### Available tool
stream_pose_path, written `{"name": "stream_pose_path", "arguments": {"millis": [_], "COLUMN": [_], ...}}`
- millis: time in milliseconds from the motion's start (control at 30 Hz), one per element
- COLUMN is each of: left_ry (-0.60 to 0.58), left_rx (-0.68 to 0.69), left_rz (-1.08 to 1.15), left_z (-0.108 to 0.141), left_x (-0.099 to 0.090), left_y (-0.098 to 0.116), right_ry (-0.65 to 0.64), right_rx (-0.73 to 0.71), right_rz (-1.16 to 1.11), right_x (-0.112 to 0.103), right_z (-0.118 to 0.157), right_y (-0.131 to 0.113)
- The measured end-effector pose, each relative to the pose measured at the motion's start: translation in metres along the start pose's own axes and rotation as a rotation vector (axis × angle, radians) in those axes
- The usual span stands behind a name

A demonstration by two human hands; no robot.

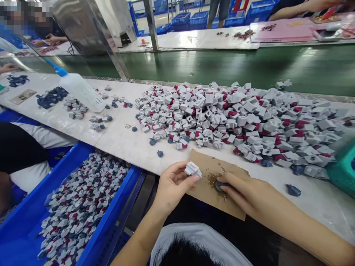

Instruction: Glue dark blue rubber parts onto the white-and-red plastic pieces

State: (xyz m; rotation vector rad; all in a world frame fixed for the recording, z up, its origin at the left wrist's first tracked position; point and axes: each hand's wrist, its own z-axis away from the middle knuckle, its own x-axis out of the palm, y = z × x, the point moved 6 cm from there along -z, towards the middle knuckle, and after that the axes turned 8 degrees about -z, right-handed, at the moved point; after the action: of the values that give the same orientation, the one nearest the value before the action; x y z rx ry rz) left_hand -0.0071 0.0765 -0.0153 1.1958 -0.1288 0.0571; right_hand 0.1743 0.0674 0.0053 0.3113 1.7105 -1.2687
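Observation:
My left hand (173,186) pinches a small grey-white plastic part (192,170) between thumb and fingers, above the edge of a brown cardboard sheet (202,166). My right hand (244,192) is shut on a dark round piece (220,186), pressing it onto the cardboard, which is smeared with brown residue (213,181). A large loose heap of grey plastic parts with red ends (222,118) lies just beyond both hands on the white bench (124,140).
A blue crate (80,207) full of similar parts sits left of my hands. Further left on the bench are a white squeeze bottle (80,90) and dark blue pieces (51,97). A seated person's arm (19,147) is at far left. A green conveyor belt (222,66) runs behind.

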Motion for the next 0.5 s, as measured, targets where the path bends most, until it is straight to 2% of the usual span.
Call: {"name": "stream_pose_path", "arguments": {"millis": [100, 267, 400, 500], "left_ry": [0.004, -0.014, -0.039, -0.066], "left_rx": [0.014, -0.003, -0.002, 0.010], "left_rz": [0.016, -0.001, -0.013, -0.001], "left_z": [0.003, 0.006, 0.006, 0.005], "left_x": [-0.001, 0.001, 0.004, 0.007], "left_y": [0.004, 0.005, 0.004, 0.005], "right_ry": [-0.026, 0.045, 0.065, 0.071], "right_rx": [0.098, 0.239, 0.191, 0.077], "right_rz": [-0.177, -0.411, -0.400, -0.202], "right_x": [-0.003, -0.018, -0.017, -0.006], "right_z": [0.002, 0.003, 0.002, 0.004], "right_y": [0.006, 0.013, 0.011, 0.006]}}
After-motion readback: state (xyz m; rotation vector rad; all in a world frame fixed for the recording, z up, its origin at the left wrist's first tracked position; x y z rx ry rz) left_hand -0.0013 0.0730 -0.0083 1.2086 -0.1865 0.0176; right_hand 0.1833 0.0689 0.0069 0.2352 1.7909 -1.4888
